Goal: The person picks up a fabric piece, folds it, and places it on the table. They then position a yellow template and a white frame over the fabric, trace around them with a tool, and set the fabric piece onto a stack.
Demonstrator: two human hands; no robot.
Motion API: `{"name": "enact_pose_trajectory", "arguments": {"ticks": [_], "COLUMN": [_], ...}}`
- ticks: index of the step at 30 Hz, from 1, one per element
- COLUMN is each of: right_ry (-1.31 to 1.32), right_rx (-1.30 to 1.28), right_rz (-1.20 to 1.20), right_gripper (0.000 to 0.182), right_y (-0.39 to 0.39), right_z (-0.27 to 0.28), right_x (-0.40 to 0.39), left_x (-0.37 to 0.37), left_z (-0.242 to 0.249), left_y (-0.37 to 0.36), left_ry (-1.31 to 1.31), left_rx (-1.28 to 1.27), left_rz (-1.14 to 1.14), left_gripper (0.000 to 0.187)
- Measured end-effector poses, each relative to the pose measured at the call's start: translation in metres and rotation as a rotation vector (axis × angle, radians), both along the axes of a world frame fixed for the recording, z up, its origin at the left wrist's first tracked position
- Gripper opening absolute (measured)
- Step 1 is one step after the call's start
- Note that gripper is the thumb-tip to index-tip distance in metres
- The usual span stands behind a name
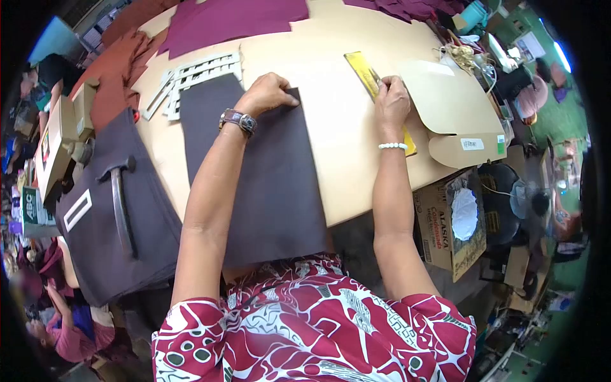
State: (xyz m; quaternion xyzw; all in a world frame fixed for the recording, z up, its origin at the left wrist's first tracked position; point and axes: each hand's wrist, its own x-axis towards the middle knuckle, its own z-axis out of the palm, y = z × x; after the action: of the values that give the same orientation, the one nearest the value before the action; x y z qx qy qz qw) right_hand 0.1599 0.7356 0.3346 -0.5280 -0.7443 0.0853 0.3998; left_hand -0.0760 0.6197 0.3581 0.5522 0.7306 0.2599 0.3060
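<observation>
My left hand [267, 94], wearing a watch, is at the far right corner of a dark brown sheet [273, 178], its fingers curled and pinched at the edge. The sheet looks like leather or fabric and overhangs the table's near edge. Over a long yellow strip [362, 71], perhaps a ruler, my right hand [392, 102] is closed. A small thing shows at its fingertips, too small to name. White beads circle that wrist. Beyond the sheet lie pale slotted templates [207, 69], partly covered by it.
At left, a hammer [119, 204] and a white rectangular frame [78, 210] lie on stacked dark sheets [149, 235]. A tan card pattern [445, 95] lies at right, above a carton [433, 223]. Maroon [235, 22] and rust material [114, 83] cover the far side. Other people sit nearby.
</observation>
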Motion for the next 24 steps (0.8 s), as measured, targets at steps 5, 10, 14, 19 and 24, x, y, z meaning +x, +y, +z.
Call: {"name": "enact_pose_trajectory", "arguments": {"ticks": [5, 10, 14, 19, 24], "right_ry": [0.566, 0.693, 0.642, 0.597, 0.575], "right_rx": [-0.48, -1.045, -1.08, -1.039, -1.021], "right_rz": [0.538, 0.743, 0.754, 0.798, 0.807], "right_gripper": [0.018, 0.019, 0.024, 0.034, 0.042], "right_y": [-0.037, -0.066, -0.068, -0.073, -0.073], "right_z": [-0.005, -0.001, 0.006, 0.007, 0.007], "right_x": [-0.026, -0.025, -0.026, -0.027, -0.028], "left_x": [0.013, 0.025, 0.027, 0.025, 0.026], "left_z": [0.0, -0.019, -0.026, -0.026, -0.025], "left_y": [-0.031, -0.049, -0.056, -0.055, -0.055], "left_ry": [-0.498, -0.785, -0.827, -0.757, -0.73], "left_rx": [0.177, 0.172, 0.165, 0.135, 0.143], "left_rz": [0.037, 0.091, 0.112, 0.049, 0.046], "left_gripper": [0.024, 0.022, 0.023, 0.024, 0.024]}}
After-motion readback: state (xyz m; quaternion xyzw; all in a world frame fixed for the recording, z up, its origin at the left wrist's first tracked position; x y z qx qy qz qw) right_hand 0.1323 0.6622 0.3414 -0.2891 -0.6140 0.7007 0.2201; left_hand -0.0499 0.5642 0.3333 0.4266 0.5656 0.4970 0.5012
